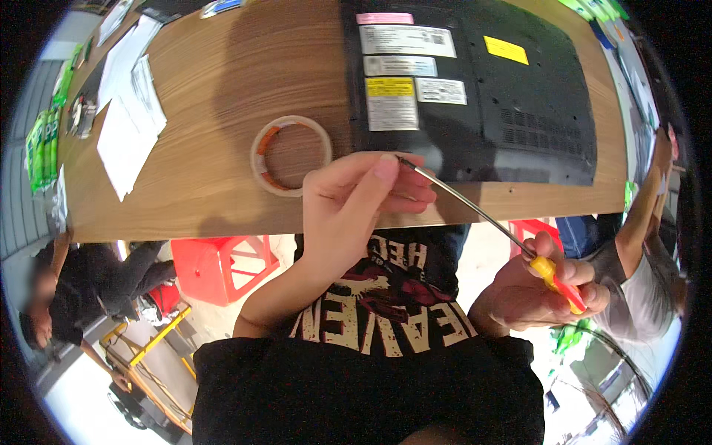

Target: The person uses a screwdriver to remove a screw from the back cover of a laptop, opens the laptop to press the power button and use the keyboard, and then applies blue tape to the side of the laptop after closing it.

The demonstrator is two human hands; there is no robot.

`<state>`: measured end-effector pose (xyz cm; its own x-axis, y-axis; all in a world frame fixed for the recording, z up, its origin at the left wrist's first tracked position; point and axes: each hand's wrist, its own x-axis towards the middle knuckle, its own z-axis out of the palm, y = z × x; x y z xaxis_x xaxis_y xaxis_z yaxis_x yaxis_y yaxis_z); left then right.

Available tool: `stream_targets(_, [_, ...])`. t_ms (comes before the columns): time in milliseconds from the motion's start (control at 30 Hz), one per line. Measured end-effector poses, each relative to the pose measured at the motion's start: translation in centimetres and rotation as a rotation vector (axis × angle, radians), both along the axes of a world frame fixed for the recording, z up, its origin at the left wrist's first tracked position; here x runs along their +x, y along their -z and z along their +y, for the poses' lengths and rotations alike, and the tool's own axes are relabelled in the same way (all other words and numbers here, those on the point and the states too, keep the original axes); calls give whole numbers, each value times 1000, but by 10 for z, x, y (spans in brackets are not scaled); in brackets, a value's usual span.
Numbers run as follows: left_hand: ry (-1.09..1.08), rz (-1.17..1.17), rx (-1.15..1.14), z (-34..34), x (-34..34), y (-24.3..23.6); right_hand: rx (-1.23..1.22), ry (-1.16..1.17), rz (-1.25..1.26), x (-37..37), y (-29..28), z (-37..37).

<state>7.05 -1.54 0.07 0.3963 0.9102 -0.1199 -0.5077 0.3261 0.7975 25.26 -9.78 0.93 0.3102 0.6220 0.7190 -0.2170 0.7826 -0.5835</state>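
My left hand (356, 200) pinches the dark tip of a long screwdriver (467, 204) between thumb and index finger, just in front of the black panel's lower left. Whether a small part sits at the tip is too small to tell. My right hand (541, 293) grips the red and yellow handle, low on the right, off the table's edge. Behind them lies a large black panel (538, 89) with paper labels, a yellow strip and vent slots. A roll of tape (261, 156) lies flat on the wooden table (193, 126), left of my left hand.
Loose white papers (126, 141), small metal items (81, 111) and green packs (41, 148) lie at the far left. A red stool (215, 274) stands below the table. Co-workers sit at left (74, 297) and right (638, 274). More papers lie along the right edge.
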Motion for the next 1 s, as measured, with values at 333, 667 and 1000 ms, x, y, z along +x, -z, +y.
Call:
stream_targets(333, [27,568,845,-8,30,22,-59,870,-132,102,-23,-51])
stream_targets(667, [47,854,1405,-16,51,40,-257,930,-458,160,-19,-41])
stream_targets(1000, [91,863,1403,-14,60,44,-214,806,-337,166,0,-32])
